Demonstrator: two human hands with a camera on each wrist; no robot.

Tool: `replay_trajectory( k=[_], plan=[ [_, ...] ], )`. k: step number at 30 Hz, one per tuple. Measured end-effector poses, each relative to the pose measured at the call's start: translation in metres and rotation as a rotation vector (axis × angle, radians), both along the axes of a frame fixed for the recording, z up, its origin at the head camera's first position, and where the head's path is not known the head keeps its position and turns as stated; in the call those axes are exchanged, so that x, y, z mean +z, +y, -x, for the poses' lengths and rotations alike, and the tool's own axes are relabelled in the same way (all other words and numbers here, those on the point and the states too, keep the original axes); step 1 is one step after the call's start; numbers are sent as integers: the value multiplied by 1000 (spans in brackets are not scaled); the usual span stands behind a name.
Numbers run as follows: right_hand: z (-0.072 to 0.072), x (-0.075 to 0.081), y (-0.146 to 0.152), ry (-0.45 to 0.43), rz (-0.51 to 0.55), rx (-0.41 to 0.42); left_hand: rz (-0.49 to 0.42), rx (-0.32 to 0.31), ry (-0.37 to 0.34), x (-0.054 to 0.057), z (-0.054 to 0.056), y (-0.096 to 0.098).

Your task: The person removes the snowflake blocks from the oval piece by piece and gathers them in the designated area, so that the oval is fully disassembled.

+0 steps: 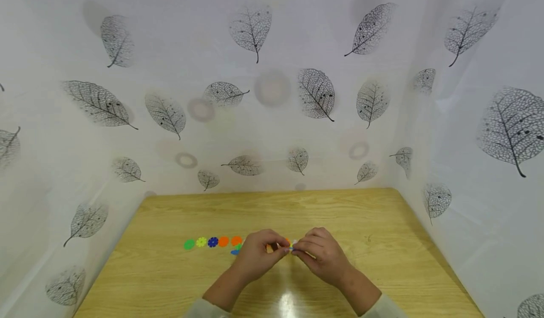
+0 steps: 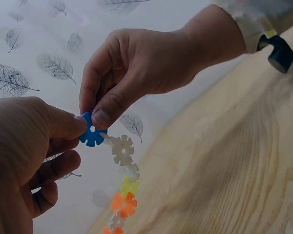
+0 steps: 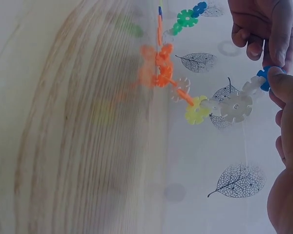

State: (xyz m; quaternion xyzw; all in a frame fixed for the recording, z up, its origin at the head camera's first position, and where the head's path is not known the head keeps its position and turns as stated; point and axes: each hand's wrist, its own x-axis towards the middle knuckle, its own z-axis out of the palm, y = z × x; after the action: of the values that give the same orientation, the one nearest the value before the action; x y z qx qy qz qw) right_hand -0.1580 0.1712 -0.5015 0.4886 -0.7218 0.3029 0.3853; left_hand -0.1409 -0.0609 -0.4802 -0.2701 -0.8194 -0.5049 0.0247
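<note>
A blue notched plastic disc [image 2: 93,129] is pinched by both hands, one from each side. My left hand [image 1: 260,254] grips its edge between thumb and finger. From the other side my right hand [image 1: 323,256] pinches it, thumb in front in the left wrist view. Linked to the blue disc hangs a chain of interlocking discs: a large white disc [image 2: 122,150], a yellow disc [image 2: 129,186] and an orange disc [image 2: 124,204], with smaller white ones between. In the right wrist view the chain slopes from the blue disc [image 3: 266,78] to several orange discs [image 3: 163,66] near the table.
Left of the hands on the wooden table [image 1: 170,280] lies a row with a green disc [image 1: 189,244], a yellow disc [image 1: 201,242], a dark blue disc [image 1: 213,242] and orange discs [image 1: 223,241]. A leaf-patterned white curtain [image 1: 272,133] encloses the table's back and sides.
</note>
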Motion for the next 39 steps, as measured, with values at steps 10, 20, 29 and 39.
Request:
replay_trajectory(
  k=[10,20,29,39],
  plan=[
    [-1,0,-1,18,12,19,35,-8,21,-1,-1,2],
    [-9,-9,7,-191,-105,-123,55,26,21,-3,-2,3],
    [-8,-17,8,-227,-148,-148,44,48,56,-4,-3,2],
    [-5,-18,3,-158,-102,-140,27,47,66,-3,-2,2]
  ],
)
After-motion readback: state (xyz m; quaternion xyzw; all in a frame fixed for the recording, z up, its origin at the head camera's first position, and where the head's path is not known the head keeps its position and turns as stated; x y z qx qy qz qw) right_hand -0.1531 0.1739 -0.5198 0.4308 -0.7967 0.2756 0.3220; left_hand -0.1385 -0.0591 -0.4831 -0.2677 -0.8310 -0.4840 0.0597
